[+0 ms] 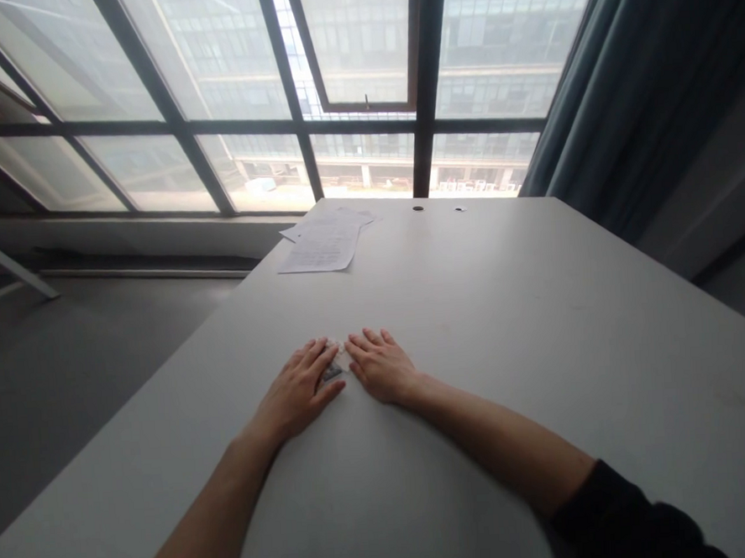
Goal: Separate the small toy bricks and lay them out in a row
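Observation:
My left hand (302, 387) and my right hand (379, 365) lie flat, palms down, side by side on a white table (506, 304), fingers stretched out toward the window. Between the two hands, partly under the fingertips, sits a small pale object with a dark patch (333, 367); I cannot make out what it is. Both hands touch or nearly touch it. My right forearm ends in a dark sleeve at the lower right.
Some printed paper sheets (323, 244) lie at the table's far left corner. Two small dark dots (418, 208) mark the far edge. A large window with dark frames runs behind the table. A grey curtain (619, 87) hangs at right. Grey floor lies left.

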The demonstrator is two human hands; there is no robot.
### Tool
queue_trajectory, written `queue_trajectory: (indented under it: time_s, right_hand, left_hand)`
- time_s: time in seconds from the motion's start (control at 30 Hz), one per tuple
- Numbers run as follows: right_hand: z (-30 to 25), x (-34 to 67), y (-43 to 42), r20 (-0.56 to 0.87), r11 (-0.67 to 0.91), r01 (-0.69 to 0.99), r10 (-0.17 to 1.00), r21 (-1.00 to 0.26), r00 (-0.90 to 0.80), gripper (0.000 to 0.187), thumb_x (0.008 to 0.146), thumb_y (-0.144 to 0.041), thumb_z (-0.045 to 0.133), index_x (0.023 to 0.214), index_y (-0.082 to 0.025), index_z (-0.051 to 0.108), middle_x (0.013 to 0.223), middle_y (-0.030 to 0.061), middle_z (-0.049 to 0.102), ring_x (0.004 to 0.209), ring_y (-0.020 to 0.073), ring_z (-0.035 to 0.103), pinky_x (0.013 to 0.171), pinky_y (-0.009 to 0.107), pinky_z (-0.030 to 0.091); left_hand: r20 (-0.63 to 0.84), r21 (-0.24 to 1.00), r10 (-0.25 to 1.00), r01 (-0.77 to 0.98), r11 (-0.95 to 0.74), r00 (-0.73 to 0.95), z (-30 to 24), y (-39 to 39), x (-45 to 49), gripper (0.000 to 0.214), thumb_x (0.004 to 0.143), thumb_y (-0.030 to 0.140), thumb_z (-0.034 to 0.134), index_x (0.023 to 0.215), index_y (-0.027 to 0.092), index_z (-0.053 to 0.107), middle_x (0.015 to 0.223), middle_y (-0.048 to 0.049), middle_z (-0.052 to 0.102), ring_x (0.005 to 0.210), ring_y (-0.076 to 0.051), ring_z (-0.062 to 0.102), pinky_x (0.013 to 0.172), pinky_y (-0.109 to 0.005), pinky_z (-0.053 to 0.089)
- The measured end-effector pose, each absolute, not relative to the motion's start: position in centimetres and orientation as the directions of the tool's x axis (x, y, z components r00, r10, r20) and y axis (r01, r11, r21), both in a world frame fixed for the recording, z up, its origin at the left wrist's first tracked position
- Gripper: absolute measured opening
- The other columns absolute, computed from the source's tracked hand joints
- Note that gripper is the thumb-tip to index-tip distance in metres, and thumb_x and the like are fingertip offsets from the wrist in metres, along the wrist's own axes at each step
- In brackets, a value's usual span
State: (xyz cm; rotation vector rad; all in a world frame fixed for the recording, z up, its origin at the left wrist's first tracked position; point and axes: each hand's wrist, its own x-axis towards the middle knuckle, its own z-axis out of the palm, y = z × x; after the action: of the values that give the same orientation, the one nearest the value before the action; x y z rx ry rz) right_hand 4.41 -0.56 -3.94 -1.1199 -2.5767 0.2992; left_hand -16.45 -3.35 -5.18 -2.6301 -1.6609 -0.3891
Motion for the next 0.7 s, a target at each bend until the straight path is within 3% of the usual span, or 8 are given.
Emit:
queue_trajectory:
  time_s: [0.1,0.23,0.33,0.4,0.5,0.57,0.63,0.7]
  right_hand:
    - [-3.8,4.5,-0.5,0.222,0.658,0.636,0.744,-0.402,-0.630,0.047,0.096,-0.037,0.035,0.139,-0.019,0.041,0.147,0.0085,0.040,0.138,0.0244,0.030,0.114,0.048,0.021]
    - [-4.6,9.2,-0.7,0.296,0.480,0.446,0.858,-0.756,-0.420,0.053,0.097,-0.047,0.028,0.138,-0.017,0.043,0.141,0.0110,0.047,0.131,0.0197,0.042,0.110,0.040,0.033]
    - [-4.9,16.0,-1.4,0.275,0.311,0.237,0.946,-0.920,-0.174,0.068,0.095,-0.058,0.012,0.141,-0.016,0.040,0.138,0.0148,0.051,0.125,0.0235,0.051,0.102,0.045,0.042]
    - [-4.2,20.9,-2.6,0.280,0.276,0.176,0.960,-0.945,0.001,0.076,0.092,-0.061,0.002,0.145,-0.015,0.031,0.139,0.0161,0.048,0.126,0.0252,0.050,0.099,0.047,0.044]
    - [-1.9,26.4,-6.1,0.410,0.374,0.241,0.904,-0.896,0.120,0.077,0.091,-0.060,-0.006,0.149,-0.018,0.021,0.147,0.0149,0.037,0.133,0.0261,0.042,0.102,0.051,0.040]
    - [-0.3,28.0,-9.3,0.525,0.484,0.378,0.851,-0.789,0.006,0.079,0.088,-0.066,-0.004,0.150,-0.021,0.018,0.152,0.0120,0.029,0.138,0.0268,0.032,0.107,0.052,0.036]
    - [0.4,28.3,-12.3,0.512,0.579,0.519,0.810,-0.628,-0.285,0.086,0.083,-0.076,0.014,0.150,-0.022,0.019,0.155,0.0098,0.023,0.142,0.0295,0.021,0.113,0.051,0.025]
    - [0.1,27.7,-14.4,0.351,0.712,0.547,0.697,-0.440,-0.625,0.091,0.079,-0.078,0.033,0.150,-0.023,0.020,0.155,0.0091,0.023,0.143,0.0312,0.015,0.117,0.051,0.014]
  left_hand:
    - [0.246,0.216,0.904,0.889,-0.403,0.350,-5.0,-3.3,-16.3,0.059,0.089,0.055,0.043,0.134,0.017,0.047,0.145,-0.0132,0.041,0.137,-0.029,0.033,0.113,-0.048,0.028]
    - [0.353,0.541,0.933,0.799,-0.264,0.069,-4.8,-2.8,-16.8,0.063,0.088,0.061,0.039,0.132,0.016,0.048,0.139,-0.0133,0.049,0.130,-0.029,0.043,0.110,-0.048,0.034]
    - [0.438,0.718,0.886,0.653,-0.241,-0.154,-3.8,-2.3,-17.2,0.068,0.095,0.058,0.014,0.140,0.012,0.033,0.144,-0.0143,0.042,0.132,-0.029,0.041,0.109,-0.048,0.035]
    - [0.483,0.752,0.857,0.588,-0.299,-0.181,-2.1,-2.4,-16.7,0.068,0.096,0.052,-0.004,0.147,0.012,0.015,0.152,-0.0107,0.029,0.136,-0.027,0.033,0.110,-0.046,0.034]
    - [0.628,0.660,0.778,0.541,-0.521,-0.017,1.1,-4.2,-14.1,0.070,0.092,0.061,-0.006,0.149,0.022,0.006,0.157,-0.0013,0.015,0.142,-0.025,0.018,0.116,-0.044,0.023]
    - [0.691,0.507,0.700,0.570,-0.647,0.180,2.6,-6.4,-11.4,0.081,0.085,0.075,0.009,0.150,0.026,0.007,0.158,-0.0013,0.010,0.144,-0.030,0.011,0.119,-0.046,0.014]
    - [0.581,0.291,0.623,0.581,-0.760,0.524,2.8,-8.9,-8.5,0.095,0.077,0.082,0.023,0.150,0.025,0.003,0.159,-0.0046,0.003,0.143,-0.035,0.009,0.118,-0.052,0.009]
    - [0.358,0.182,0.550,0.522,-0.834,0.755,1.9,-10.8,-6.1,0.104,0.073,0.083,0.033,0.150,0.023,-0.001,0.158,-0.0091,0.006,0.143,-0.036,0.011,0.117,-0.054,0.009]
